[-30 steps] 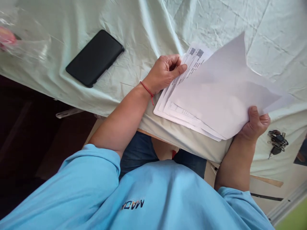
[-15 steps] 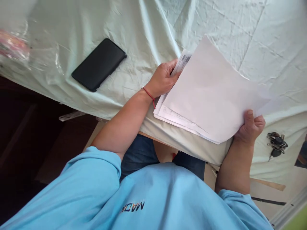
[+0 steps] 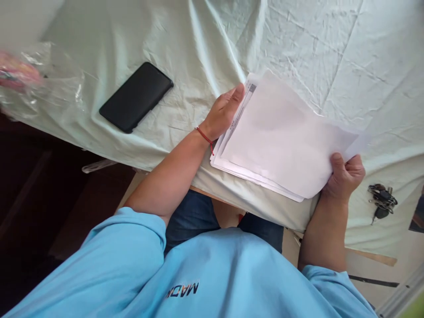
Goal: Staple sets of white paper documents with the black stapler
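A stack of white papers [image 3: 274,132] lies near the front edge of the cloth-covered table, its top sheet blank and slightly bent. Printed text shows on a sheet beneath, along the left margin. My left hand [image 3: 222,112], with a red string round its wrist, is at the stack's left edge. Its thumb lies along that edge, and the other fingertips are partly hidden. At the right end, my right hand [image 3: 344,176] grips the papers, thumb on top and fingers curled underneath. The right corner of the sheets lifts a little off the cloth.
A black smartphone [image 3: 136,97] rests left of my left hand. Beyond it lies clear plastic wrapping [image 3: 62,88] with something pink inside. A bunch of keys [image 3: 382,201] sits right of my right hand. The pale green tablecloth [image 3: 298,39] is wrinkled.
The top sheet has come down and lies flatter on the stack. My left thumb has moved off the papers' face to their left edge. My right hand still grips the right end.
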The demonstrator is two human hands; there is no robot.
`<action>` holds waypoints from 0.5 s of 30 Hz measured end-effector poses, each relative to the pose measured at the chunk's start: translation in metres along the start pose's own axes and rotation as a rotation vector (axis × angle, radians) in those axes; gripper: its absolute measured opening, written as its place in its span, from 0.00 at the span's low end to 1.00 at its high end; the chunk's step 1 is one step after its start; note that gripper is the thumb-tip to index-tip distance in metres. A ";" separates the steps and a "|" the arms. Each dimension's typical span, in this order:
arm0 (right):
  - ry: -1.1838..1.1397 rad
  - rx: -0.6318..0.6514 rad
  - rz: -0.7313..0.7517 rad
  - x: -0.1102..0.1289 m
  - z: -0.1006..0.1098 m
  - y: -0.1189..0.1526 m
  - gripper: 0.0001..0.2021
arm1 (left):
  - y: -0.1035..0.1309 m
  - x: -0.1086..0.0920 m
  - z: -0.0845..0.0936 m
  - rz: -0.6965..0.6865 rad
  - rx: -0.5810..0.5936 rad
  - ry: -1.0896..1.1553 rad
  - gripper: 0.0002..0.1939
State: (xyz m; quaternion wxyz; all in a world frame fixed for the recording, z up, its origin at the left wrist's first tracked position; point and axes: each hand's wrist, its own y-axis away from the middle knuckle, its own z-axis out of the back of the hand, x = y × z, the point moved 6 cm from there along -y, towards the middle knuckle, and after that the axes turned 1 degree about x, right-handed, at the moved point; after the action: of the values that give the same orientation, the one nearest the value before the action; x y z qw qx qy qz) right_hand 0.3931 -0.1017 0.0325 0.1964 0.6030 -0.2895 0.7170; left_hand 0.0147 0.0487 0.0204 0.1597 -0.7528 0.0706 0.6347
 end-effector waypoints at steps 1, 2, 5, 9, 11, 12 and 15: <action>-0.005 0.001 0.002 0.000 0.000 0.000 0.25 | 0.001 -0.001 -0.001 -0.005 0.004 0.009 0.43; -0.011 0.003 0.010 0.000 0.001 0.000 0.27 | 0.001 0.000 0.000 -0.008 0.007 -0.014 0.44; -0.001 0.014 0.024 0.001 0.001 0.001 0.30 | -0.002 0.006 0.003 -0.017 0.039 -0.181 0.45; 0.075 0.015 -0.043 -0.005 0.002 0.001 0.32 | -0.007 0.014 0.007 0.005 0.080 -0.138 0.43; 0.097 0.000 -0.038 -0.008 0.004 -0.001 0.30 | -0.005 0.014 0.008 0.036 0.062 -0.078 0.37; 0.094 -0.006 -0.020 -0.009 0.004 -0.003 0.29 | -0.003 0.013 0.007 0.054 0.050 -0.059 0.35; 0.030 0.005 0.002 -0.011 0.003 -0.008 0.33 | 0.003 0.008 0.005 0.092 0.024 -0.047 0.30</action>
State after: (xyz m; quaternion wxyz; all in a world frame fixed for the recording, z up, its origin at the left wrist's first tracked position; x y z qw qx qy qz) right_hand 0.4029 -0.0971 0.0231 0.1984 0.5925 -0.2852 0.7268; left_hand 0.0106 0.0480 0.0119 0.1410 -0.7317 0.1087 0.6580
